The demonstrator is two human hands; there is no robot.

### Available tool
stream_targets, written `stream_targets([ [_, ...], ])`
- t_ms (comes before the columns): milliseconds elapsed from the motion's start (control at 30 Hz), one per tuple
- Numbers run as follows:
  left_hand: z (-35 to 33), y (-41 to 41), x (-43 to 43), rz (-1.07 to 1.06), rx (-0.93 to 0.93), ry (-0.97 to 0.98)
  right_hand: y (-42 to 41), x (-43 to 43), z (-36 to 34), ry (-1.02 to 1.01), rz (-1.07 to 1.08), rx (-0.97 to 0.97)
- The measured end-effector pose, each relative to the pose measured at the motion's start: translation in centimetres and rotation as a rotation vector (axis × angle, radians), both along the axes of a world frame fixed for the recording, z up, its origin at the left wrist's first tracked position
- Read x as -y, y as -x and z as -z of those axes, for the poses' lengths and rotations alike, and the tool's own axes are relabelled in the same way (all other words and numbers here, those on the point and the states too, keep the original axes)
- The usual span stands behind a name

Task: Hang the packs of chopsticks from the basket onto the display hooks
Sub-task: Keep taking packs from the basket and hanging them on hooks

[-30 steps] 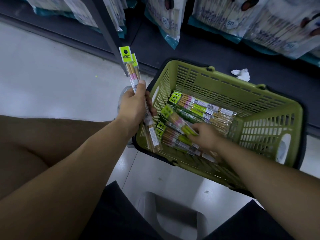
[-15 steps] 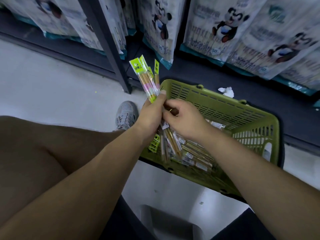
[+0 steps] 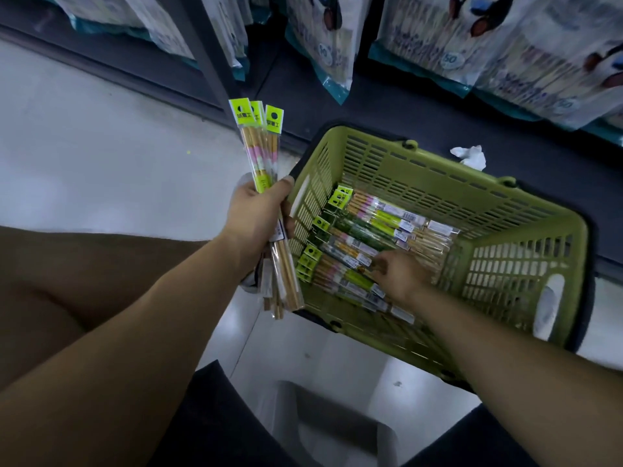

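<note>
Basket rim (image 3: 455, 166) around right hand (image 3: 403, 276)

right hand (image 3: 401, 276): grip blurred | hanging bags (image 3: 505, 45): tops cut off

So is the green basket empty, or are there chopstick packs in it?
Not empty: several chopstick packs lie on the bottom of the green basket, where the right hand reaches among them.

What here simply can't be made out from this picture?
Head view:
- Display hooks: none in frame; top edge cuts the shelving.
- Fingers of the right hand: motion-blurred; grip on a pack unclear.
- Lower packs in the basket: covered by upper packs.
- Print on held packs in the left hand: too small.
</note>
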State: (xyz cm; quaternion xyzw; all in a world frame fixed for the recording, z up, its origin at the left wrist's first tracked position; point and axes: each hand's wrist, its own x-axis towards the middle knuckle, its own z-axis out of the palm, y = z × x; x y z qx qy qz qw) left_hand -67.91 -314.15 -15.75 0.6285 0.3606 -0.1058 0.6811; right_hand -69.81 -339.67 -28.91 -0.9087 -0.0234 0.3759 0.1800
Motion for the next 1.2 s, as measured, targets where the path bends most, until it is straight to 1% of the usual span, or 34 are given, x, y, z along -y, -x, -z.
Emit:
stream_targets([
  [133,0.3,-0.1,-0.2,0.021,-0.006,0.016,0.8,0.0,1.0,0.098,-0.009,0.121],
  [267,0.6,-0.2,-0.3,0.016,-0.012,0.023,0.3,-0.5,1.7,0.119,0.045,0.122],
  [467,0.8,-0.1,-0.4,0.034,-0.001,0.01,-0.2,-0.8,2.4,0.138,0.02,0.133],
  [633,0.7,-0.1,-0.4,0.036,-0.002,0.023,-0.5,-1.2,2.1,0.178,-0.07,0.193],
  [733,0.7,-0.1,-0.3,0.046,0.011,0.03,-1.0,-0.8,1.6,0.202,-0.185,0.209],
  [833,0.7,-0.1,-0.3,0.036,0.017,0.027,-1.5,-0.6,0.7,0.143,-0.27,0.256],
  [900,0.7,-0.1,-0.3,0.027,0.014,0.027,-1.3,-1.1,0.2,0.077,-0.289,0.188],
  [1000,0.7,-0.1,-0.3,0.022,0.006,0.028,0.0,-2.2,0.3,0.029,-0.361,0.007],
  [1067,0.7,-0.1,-0.3,0.023,0.008,0.034,1.1,-2.4,0.7,0.025,-0.363,0.001],
  [1200,0.7,0.0,-0.4,0.034,0.013,0.04,2.5,-2.4,1.4,0.052,-0.288,0.08],
])
